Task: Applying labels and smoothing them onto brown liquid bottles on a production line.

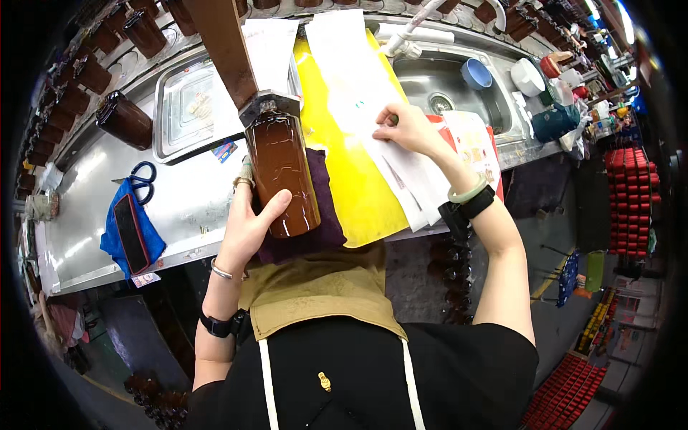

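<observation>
From the person's head, one wide fisheye view looks steeply down, close over the metal counter (188,218).

Left grip (247,228) curves, thumb extended; right grip (410,130) curls.

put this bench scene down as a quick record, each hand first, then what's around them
left hand: around the brown bottle, thumb on its front
right hand: over the white papers, fingers bent; grip on a sheet unclear
under papers: yellow sheet
behind bottle: purple cloth
bench left: dark phone on a blue cloth, scissors at its upper end
sink: blue bowl inside
</observation>
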The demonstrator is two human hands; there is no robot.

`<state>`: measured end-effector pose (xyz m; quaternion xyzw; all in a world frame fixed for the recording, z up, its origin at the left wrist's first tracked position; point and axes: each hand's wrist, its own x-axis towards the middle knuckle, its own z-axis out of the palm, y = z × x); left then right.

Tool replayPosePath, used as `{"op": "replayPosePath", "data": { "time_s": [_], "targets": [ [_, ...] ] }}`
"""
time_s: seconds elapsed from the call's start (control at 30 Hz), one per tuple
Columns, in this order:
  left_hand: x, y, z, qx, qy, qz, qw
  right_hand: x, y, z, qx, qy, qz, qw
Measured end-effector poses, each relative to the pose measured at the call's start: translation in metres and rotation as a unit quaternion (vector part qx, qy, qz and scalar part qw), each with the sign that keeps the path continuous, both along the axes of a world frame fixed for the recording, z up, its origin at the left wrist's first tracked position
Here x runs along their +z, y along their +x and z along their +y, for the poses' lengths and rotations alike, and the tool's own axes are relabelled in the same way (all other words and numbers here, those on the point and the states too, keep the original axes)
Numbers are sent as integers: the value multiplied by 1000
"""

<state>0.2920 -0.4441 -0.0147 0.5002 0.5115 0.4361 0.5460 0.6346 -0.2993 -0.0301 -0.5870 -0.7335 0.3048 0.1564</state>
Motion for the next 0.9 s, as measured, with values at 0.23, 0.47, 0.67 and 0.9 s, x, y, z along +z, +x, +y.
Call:
{"op": "replayPosePath", "data": {
  "time_s": [0.23,0.47,0.67,0.9],
  "targets": [
    [1,0,0,-23,-48,-22,998,18,47,34,-78,16,-46,996],
    [-1,1,1,-27,-17,-27,999,26,184,85,-95,-85,-253,959],
    [6,5,2,-20,1,0,1000,55,24,63,11,47,-40,998],
    [7,-2,3,-21,20,30,999,38,-174,120,253,-22,11,967]
  ]
}}
